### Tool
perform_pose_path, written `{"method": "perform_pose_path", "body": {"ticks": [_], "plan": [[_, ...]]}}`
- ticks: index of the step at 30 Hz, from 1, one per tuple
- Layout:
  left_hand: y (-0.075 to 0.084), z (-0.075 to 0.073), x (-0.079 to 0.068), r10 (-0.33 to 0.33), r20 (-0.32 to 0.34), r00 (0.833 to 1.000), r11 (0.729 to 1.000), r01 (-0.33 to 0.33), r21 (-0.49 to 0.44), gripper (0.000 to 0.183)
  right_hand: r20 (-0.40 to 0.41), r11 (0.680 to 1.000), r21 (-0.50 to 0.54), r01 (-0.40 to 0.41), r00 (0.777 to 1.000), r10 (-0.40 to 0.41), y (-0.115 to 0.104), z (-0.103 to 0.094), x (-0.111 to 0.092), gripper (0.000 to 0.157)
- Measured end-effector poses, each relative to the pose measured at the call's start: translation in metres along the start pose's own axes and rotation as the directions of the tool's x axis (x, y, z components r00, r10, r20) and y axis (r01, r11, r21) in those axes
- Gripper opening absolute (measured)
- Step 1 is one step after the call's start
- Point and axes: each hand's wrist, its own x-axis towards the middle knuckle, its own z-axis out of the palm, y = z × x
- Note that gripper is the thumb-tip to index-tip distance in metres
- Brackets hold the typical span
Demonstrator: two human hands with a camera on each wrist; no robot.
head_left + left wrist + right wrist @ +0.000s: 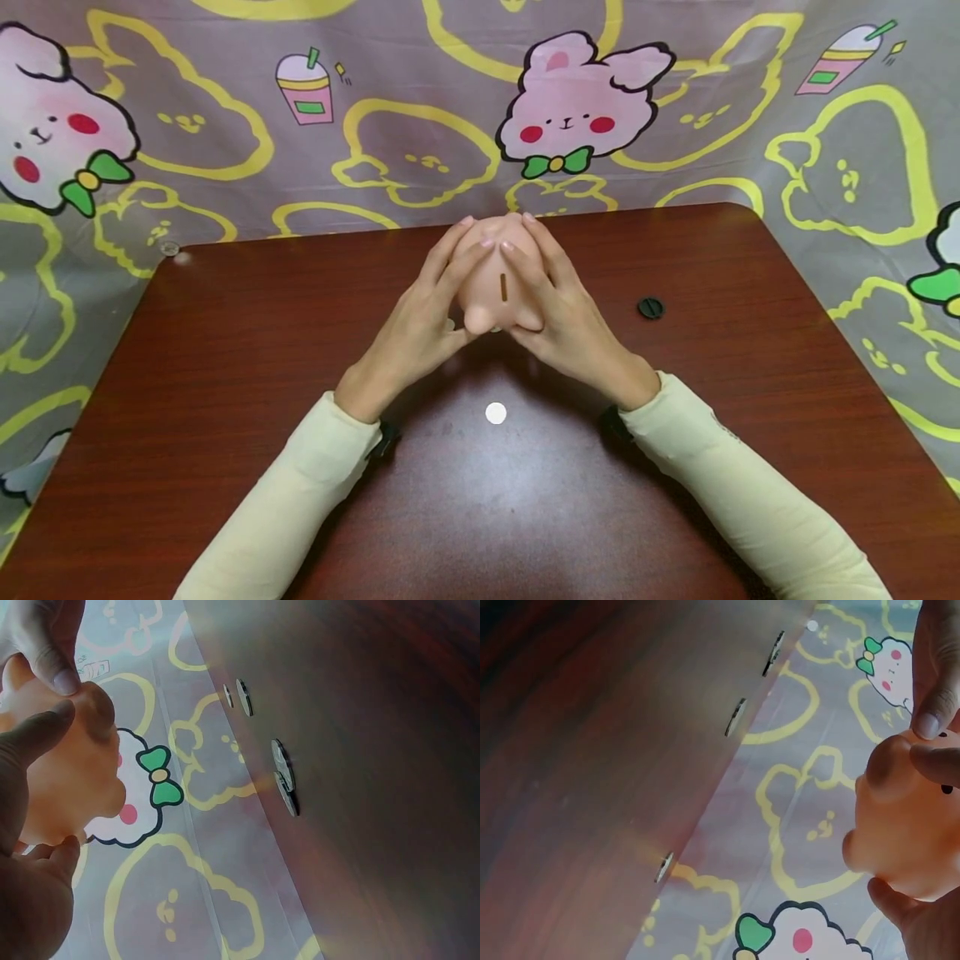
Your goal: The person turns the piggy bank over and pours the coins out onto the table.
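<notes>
A pink piggy bank (491, 267) is held up over the table between both hands, its brown coin slot facing upward. My left hand (420, 308) grips one side, thumb underneath and fingers over the far part. On the other side my right hand (573, 325) grips it in the same manner. The fingertips of both hands nearly meet on top of it. In the left wrist view, several flat coins (283, 763) lie on the table beneath the piggy bank. Another view, from the right wrist, shows coins (736, 718) there too.
A round white disc (496, 413) lies on the brown table (262, 375) between the forearms. To the right is a black round plug (651, 308) with a ridge across it. Patterned cloth (420, 50) hangs behind the table and at both sides.
</notes>
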Motion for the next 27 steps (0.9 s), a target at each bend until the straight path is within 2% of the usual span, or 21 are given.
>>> {"method": "perform_pose_path", "body": {"ticks": [3,5,6,7,8,9,10,11,12,13,14,15,16,17,19,20,21,22,24,25,27], "plan": [[0.0,-0.001,0.001,-0.003,0.001,1.0,1.0,0.003,-0.023,0.1,-0.003,0.998,0.048,-0.029,1.0,0.029,-0.001,-0.001,0.001,0.103],[0.002,-0.003,0.001,-0.029,0.012,1.0,0.998,0.03,-0.056,0.098,0.033,0.979,0.152,-0.134,0.991,0.131,-0.001,-0.003,0.001,0.104],[0.003,-0.004,0.002,-0.049,0.018,0.999,0.996,0.05,-0.073,0.096,0.074,0.945,0.237,-0.225,0.974,0.213,-0.001,-0.004,0.002,0.105],[0.004,-0.006,0.002,-0.072,0.024,0.997,0.993,0.074,-0.093,0.093,0.13,0.881,0.339,-0.33,0.944,0.304,-0.001,-0.006,0.002,0.106],[0.006,-0.007,0.003,-0.098,0.032,0.995,0.989,0.101,-0.11,0.09,0.191,0.781,0.448,-0.435,0.9,0.392,-0.001,-0.007,0.002,0.106],[0.007,-0.009,0.004,-0.122,0.04,0.992,0.984,0.126,-0.125,0.087,0.258,0.645,0.556,-0.524,0.847,0.465,0.0,-0.009,0.002,0.103],[0.009,-0.01,0.004,-0.143,0.047,0.989,0.98,0.148,-0.134,0.083,0.322,0.486,0.649,-0.585,0.79,0.521,0.001,-0.01,0.001,0.099],[0.01,-0.011,0.005,-0.16,0.054,0.986,0.976,0.166,-0.14,0.079,0.383,0.32,0.721,-0.615,0.738,0.555,0.002,-0.011,0.001,0.093],[0.011,-0.012,0.006,-0.174,0.059,0.983,0.974,0.181,-0.138,0.075,0.433,0.169,0.771,-0.614,0.7,0.568,0.003,-0.012,0.001,0.086],[0.012,-0.012,0.007,-0.185,0.065,0.98,0.971,0.193,-0.138,0.072,0.47,0.047,0.802,-0.595,0.678,0.566,0.005,-0.012,0.0,0.078],[0.013,-0.013,0.008,-0.195,0.071,0.978,0.97,0.203,-0.132,0.07,0.495,-0.045,0.82,-0.571,0.667,0.558,0.007,-0.012,-0.001,0.071],[0.014,-0.013,0.009,-0.201,0.074,0.977,0.97,0.209,-0.128,0.069,0.512,-0.112,0.829,-0.548,0.661,0.548,0.008,-0.012,-0.002,0.066],[0.014,-0.013,0.009,-0.21,0.079,0.975,0.968,0.218,-0.121,0.068,0.521,-0.148,0.831,-0.536,0.657,0.545,0.009,-0.012,-0.002,0.062],[0.015,-0.013,0.009,-0.22,0.084,0.972,0.967,0.228,-0.116,0.066,0.524,-0.157,0.831,-0.534,0.655,0.544,0.01,-0.012,-0.002,0.061],[0.015,-0.013,0.01,-0.244,0.097,0.965,0.961,0.254,-0.108,0.065,0.519,-0.119,0.82,-0.56,0.639,0.568,0.01,-0.011,-0.002,0.063],[0.015,-0.013,0.01,-0.258,0.106,0.96,0.957,0.269,-0.105,0.065,0.512,-0.075,0.805,-0.588,0.626,0.588,0.01,-0.012,-0.001,0.065],[0.015,-0.013,0.009,-0.274,0.119,0.954,0.953,0.286,-0.103,0.065,0.497,-0.006,0.78,-0.625,0.614,0.613,0.008,-0.012,0.0,0.07],[0.014,-0.013,0.009,-0.288,0.133,0.948,0.948,0.302,-0.101,0.066,0.475,0.083,0.742,-0.666,0.609,0.635,0.007,-0.012,0.001,0.076],[0.013,-0.012,0.009,-0.308,0.162,0.938,0.94,0.326,-0.102,0.072,0.421,0.284,0.634,-0.72,0.628,0.654,0.002,-0.013,0.003,0.089],[0.011,-0.012,0.008,-0.313,0.179,0.933,0.933,0.337,-0.123,0.075,0.383,0.399,0.565,-0.723,0.657,0.649,-0.001,-0.013,0.004,0.095],[0.008,-0.01,0.009,-0.308,0.206,0.929,0.916,0.348,-0.2,0.085,0.29,0.622,0.428,-0.656,0.751,0.593,-0.007,-0.013,0.006,0.103]]}}
